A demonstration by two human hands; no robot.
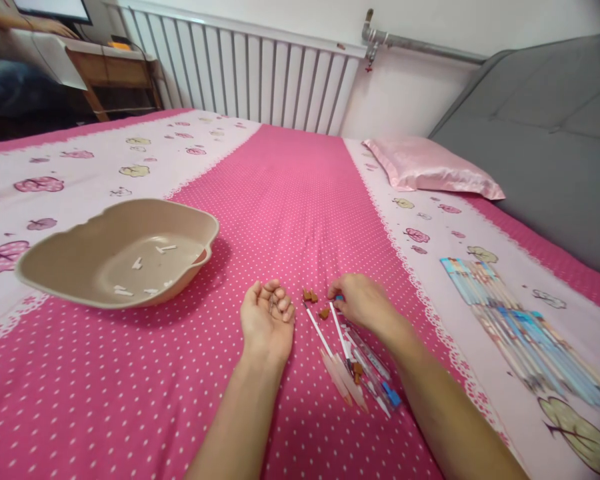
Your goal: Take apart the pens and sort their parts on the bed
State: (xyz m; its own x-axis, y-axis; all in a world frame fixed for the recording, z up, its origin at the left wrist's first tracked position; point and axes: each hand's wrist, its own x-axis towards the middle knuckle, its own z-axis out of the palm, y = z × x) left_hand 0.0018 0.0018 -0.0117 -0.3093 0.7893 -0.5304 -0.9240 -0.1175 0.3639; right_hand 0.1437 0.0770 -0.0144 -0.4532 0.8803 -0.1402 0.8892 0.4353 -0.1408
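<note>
My left hand (267,323) rests palm up on the pink bedspread, fingers curled inward. Something thin and small shows among those fingers, too small to name. My right hand (365,303) is palm down with fingertips pinched together beside a small blue piece (339,298); whether they grip it is hidden. Just below the fingertips lies a white pen refill (338,333), and another refill (320,328) lies to its left. Small brown pieces (310,295) are scattered between my hands. Clear pen barrels (370,353) and pinkish pen parts (341,380) lie in a loose pile near my right forearm.
A beige basin (115,233) at left holds several small white pieces (137,263). Rows of pens (525,333) lie on the right side. Farther back are a pink pillow (430,167), a grey headboard (545,120) and a radiator (260,73). Another person's hand (53,27) rests on a desk.
</note>
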